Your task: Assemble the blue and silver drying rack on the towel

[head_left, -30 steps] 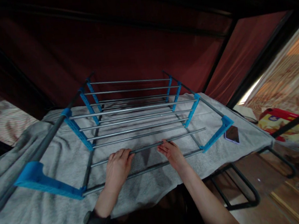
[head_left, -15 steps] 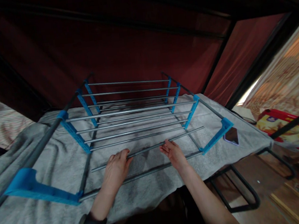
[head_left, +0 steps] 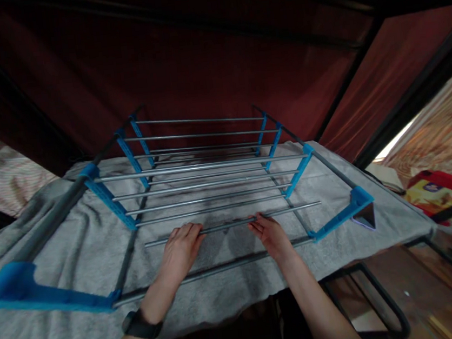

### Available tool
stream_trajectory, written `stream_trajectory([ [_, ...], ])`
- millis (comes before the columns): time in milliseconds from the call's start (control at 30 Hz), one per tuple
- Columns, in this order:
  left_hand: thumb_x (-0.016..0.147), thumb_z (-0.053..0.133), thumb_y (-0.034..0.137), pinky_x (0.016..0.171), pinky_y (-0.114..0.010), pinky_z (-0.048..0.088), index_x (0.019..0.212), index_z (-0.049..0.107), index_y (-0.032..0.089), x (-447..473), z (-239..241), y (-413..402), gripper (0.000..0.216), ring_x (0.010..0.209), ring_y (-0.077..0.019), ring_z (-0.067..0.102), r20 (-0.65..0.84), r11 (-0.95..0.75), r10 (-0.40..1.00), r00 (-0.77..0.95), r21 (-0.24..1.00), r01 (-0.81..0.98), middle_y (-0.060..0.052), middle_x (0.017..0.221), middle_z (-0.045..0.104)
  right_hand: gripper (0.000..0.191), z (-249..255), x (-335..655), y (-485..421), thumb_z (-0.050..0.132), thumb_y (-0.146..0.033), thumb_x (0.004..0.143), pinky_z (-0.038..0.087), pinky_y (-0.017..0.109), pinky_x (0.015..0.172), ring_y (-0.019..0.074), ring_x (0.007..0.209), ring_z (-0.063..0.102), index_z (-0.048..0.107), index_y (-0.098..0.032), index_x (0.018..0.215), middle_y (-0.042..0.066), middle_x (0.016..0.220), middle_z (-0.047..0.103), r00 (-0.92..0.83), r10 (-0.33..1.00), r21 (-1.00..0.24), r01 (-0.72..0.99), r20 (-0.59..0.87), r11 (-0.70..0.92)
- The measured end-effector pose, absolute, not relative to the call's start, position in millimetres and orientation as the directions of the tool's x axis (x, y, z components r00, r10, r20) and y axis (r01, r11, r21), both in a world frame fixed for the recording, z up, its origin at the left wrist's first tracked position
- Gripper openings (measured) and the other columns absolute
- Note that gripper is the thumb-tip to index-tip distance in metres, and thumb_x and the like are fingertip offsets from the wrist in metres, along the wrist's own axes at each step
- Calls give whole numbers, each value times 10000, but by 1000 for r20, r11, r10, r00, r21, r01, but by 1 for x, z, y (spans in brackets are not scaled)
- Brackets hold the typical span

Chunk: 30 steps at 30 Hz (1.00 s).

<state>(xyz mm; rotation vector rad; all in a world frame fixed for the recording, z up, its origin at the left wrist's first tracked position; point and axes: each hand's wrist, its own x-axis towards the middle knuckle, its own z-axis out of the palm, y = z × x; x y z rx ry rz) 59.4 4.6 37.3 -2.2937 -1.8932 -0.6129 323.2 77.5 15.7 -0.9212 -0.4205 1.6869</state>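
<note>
Your left hand (head_left: 180, 249) and right hand (head_left: 272, 235) close pressed-together fingers over the rod (head_left: 226, 225) either side of mid-span; judge it light, stiff, slippery.

Dim indoor scene, daylight entering from a bright gap at the right, dark upper half, soft shadows on grey cloth (head_left: 76, 252), wide-angle bending (strongest at edges), slight blur.

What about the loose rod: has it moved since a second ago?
Yes, slightly: the loose rod swung its left end away from the front rail, toward the fixed rods.
</note>
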Motion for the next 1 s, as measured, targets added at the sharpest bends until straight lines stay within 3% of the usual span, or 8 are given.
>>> stream_trajectory([
  [167,988,422,304,855,-388,434,1096,643,185,59,36,8,273,930,-258,633,356,-217,923,144,173,961,-101,999,706,157,18,327,78,827,-191,702,624,302,745,171,745,738,686,-204,769,48,823,789,-52,941,-695,-661,-335,-284],
  [400,970,412,283,898,-415,403,1017,649,180,42,42,5,262,951,-273,634,314,-88,949,32,164,983,-103,962,696,138,17,335,82,802,-170,738,622,284,714,147,659,715,672,-200,702,5,675,749,-11,920,-669,-684,-391,-293],
  [500,968,416,300,946,-441,379,993,669,183,29,41,-3,280,965,-275,625,325,-21,945,-33,163,986,-103,970,698,115,17,337,83,755,-149,781,620,279,725,141,689,720,678,-203,714,15,727,766,-19,918,-655,-695,-395,-297],
  [667,942,462,282,1070,-527,296,1152,684,198,12,37,-18,317,1148,-323,543,412,117,892,-186,186,976,-129,1136,676,85,16,345,83,696,-130,815,619,297,784,158,818,740,700,-206,777,48,847,789,-41,933,-665,-690,-359,-286],
  [767,898,516,244,1061,-575,321,1163,690,190,3,39,-19,322,1219,-369,493,399,268,829,-393,335,903,-166,1258,618,79,16,354,85,687,-128,815,617,309,817,165,845,744,697,-202,788,52,850,788,-17,933,-662,-700,-360,-268],
  [833,839,586,199,1057,-563,354,1080,719,207,-3,42,-16,275,1226,-365,493,363,312,751,-551,540,781,-156,1283,594,76,17,360,87,686,-130,819,621,313,820,166,830,745,692,-197,783,53,831,786,10,929,-663,-703,-370,-257],
  [900,765,645,135,1027,-483,418,971,734,225,-9,45,-10,242,1142,-304,553,314,284,685,-658,716,638,-114,1190,614,84,19,364,89,684,-122,826,627,311,815,164,815,746,687,-192,778,53,820,785,34,926,-669,-701,-377,-246],
  [1000,675,661,38,851,-324,502,876,717,227,-12,46,-3,281,832,-167,605,173,185,632,-756,913,364,-27,936,624,112,20,363,92,660,-101,853,634,295,801,155,804,745,681,-180,776,55,815,781,41,924,-673,-698,-380,-246],
])
